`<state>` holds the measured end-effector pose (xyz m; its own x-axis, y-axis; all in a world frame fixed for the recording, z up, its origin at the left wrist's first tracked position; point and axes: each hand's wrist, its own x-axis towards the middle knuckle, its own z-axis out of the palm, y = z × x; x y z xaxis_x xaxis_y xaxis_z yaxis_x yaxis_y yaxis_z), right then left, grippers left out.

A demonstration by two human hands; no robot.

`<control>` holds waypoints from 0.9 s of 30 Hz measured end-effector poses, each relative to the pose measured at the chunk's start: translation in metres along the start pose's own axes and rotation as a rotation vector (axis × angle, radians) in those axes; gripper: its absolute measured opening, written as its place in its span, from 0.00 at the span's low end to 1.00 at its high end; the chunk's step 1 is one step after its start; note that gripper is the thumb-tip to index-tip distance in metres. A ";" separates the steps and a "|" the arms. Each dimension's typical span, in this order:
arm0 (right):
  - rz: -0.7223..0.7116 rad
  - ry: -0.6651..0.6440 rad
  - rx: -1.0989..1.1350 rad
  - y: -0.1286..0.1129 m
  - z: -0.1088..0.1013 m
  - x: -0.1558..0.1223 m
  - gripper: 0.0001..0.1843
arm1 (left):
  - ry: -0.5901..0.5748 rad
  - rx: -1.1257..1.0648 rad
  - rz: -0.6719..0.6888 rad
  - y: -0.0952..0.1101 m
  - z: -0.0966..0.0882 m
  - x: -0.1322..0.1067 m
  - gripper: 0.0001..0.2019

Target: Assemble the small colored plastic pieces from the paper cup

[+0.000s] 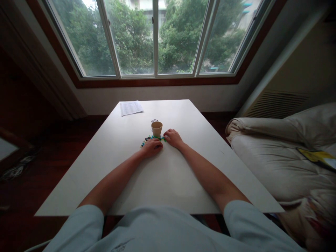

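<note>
Small colourful beads (146, 139), green, blue, yellow and dark, lie in a loose pile on the white table. Just behind them a tan paper cup (156, 129) stands upright; its inside bottom is hidden. My left hand (152, 147) rests at the near side of the pile with its fingers curled in. A dark patch shows at those fingers, too small to name. To the right of the cup, my right hand (172, 137) has bent fingers that reach the pile's right end. Whatever sits between its fingertips is hidden. A thin dark loop (154, 121) lies behind the cup.
Printed papers (131, 107) lie at the far left corner of the white table (168, 182). A pale sofa (259, 157) stands along the right side. Beyond the table are a wall and a window (154, 42). Cables (15, 171) lie on the dark floor at left.
</note>
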<state>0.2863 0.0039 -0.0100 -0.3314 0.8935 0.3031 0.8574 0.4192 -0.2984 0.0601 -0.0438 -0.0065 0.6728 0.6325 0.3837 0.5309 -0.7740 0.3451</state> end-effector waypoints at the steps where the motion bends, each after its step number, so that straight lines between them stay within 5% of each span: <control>1: 0.000 -0.001 -0.001 0.000 0.000 0.000 0.11 | 0.001 0.000 -0.001 0.000 0.000 0.000 0.09; 27: -0.007 0.008 -0.008 0.003 0.004 0.001 0.12 | 0.004 -0.003 0.000 -0.002 0.001 0.000 0.08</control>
<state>0.2874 0.0067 -0.0143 -0.3337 0.8893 0.3127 0.8585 0.4237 -0.2888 0.0598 -0.0424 -0.0084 0.6707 0.6327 0.3870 0.5297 -0.7739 0.3473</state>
